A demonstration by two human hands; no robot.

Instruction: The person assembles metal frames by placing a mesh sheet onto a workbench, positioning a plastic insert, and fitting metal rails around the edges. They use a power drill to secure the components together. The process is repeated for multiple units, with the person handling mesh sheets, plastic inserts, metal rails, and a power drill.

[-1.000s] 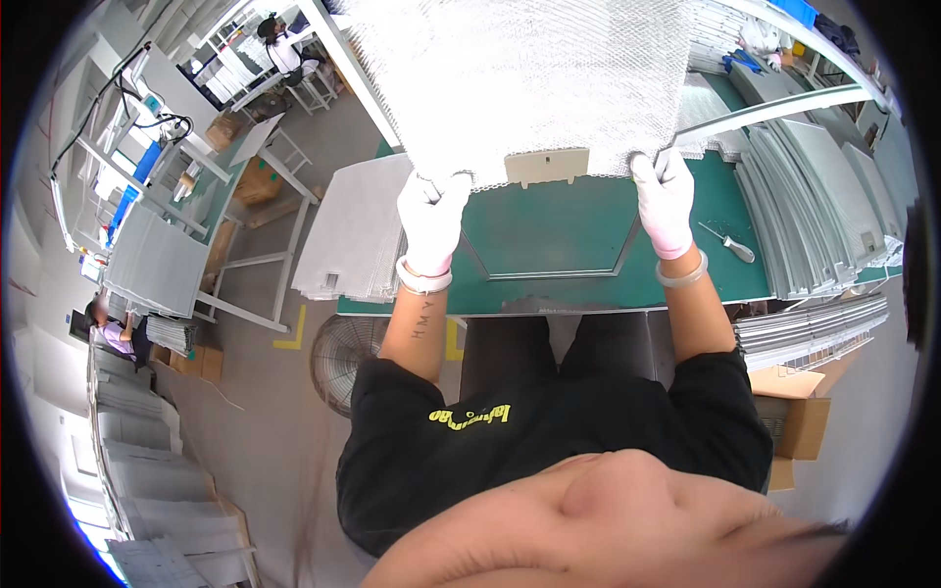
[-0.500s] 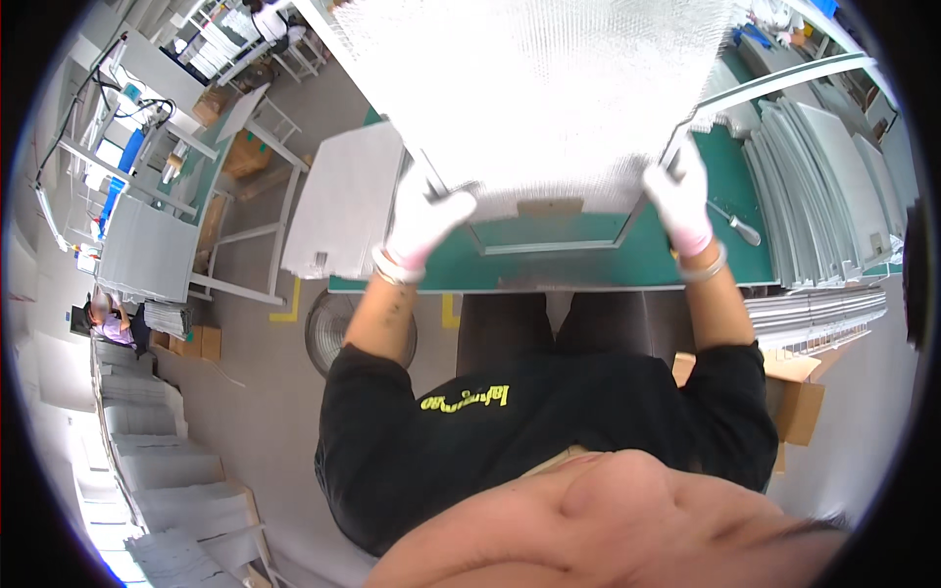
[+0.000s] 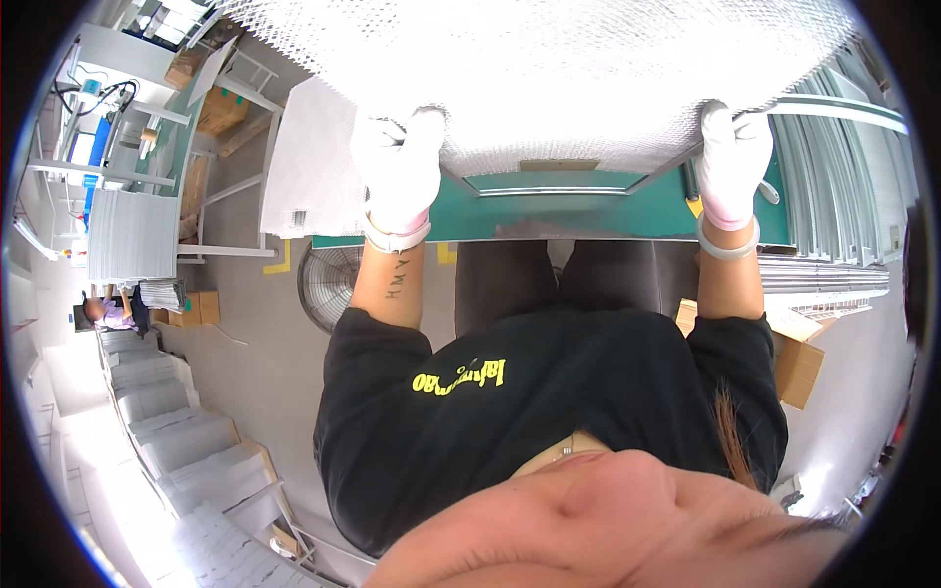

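Note:
A bright white mesh sheet [image 3: 569, 78] fills the far middle, raised over the green tabletop [image 3: 500, 223] and nearly washed out by glare. My left hand [image 3: 404, 167], in a white glove, is closed on its near left edge. Gloved in white as well, my right hand [image 3: 733, 167] grips the near right edge, thumb on top. A small tan label [image 3: 559, 166] shows along the sheet's near edge. Below that edge, part of a grey rectangular metal frame [image 3: 549, 192] is visible; the sheet hides the rest. Beside my right hand lies a screwdriver [image 3: 769, 192], partly covered by it.
White panels [image 3: 309, 157] lie at the table's left. Upright panels [image 3: 848, 176] stand packed at the right, with more stacked below. A round floor fan [image 3: 328, 284] is under the table's left edge. Cardboard boxes [image 3: 799, 367] sit low right. A person [image 3: 116, 312] is far left.
The mesh sheet has come nearer to me and fills more of the far view. Both hands still grip its near edge, now a little farther apart. My view has shifted slightly.

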